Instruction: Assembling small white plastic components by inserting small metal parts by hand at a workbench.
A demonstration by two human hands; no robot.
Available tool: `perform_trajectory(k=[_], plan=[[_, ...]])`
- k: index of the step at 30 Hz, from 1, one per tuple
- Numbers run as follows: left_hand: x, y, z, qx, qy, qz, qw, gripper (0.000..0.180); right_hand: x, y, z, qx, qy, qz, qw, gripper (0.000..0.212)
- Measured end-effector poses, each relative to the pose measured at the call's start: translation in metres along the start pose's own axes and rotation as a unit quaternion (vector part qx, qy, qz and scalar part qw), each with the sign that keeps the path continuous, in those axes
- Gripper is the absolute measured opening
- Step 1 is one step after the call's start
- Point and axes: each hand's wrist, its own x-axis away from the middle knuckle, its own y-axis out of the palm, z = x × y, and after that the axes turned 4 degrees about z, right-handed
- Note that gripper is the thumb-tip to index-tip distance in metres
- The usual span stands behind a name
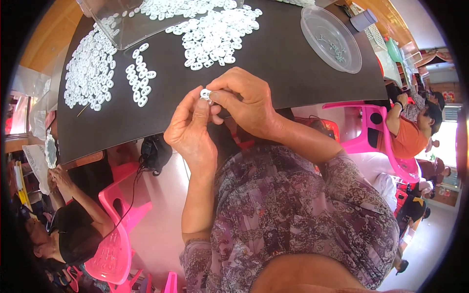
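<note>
A small white oval plastic piece with holes [205, 93] is pinched between my two hands, just above the table's near edge. My left hand [192, 129] grips it from below with thumb and fingers. From the other side, my right hand [248, 100] closes thumb and forefinger on it. Part of the piece is hidden behind my fingertips. Beyond my hands lies a large heap of similar white pieces [215, 36]. A small cluster [139, 75] and another heap [90, 68] lie to the left.
On the dark table [283, 53], a round clear dish [355, 61] at the right holds small metal parts. A clear plastic bin [117, 44] stands at the far side. Co-workers sit on both sides, with pink chairs [115, 254] around.
</note>
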Motion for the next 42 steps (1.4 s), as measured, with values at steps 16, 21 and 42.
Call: perform_trajectory(k=[16,21,42], plan=[[0.0,0.002,0.008,0.032,-0.012,0.023,0.999,0.025,-0.004,-0.005,0.001,0.066,-0.085,-0.067,0.992,0.025],[-0.002,0.003,0.008,0.035,-0.029,0.041,0.998,0.024,-0.008,-0.006,0.005,0.096,-0.147,-0.064,0.982,0.029],[-0.001,-0.003,0.004,0.034,0.007,-0.025,0.999,0.022,-0.006,-0.006,0.004,0.074,-0.19,-0.049,0.978,0.028]])
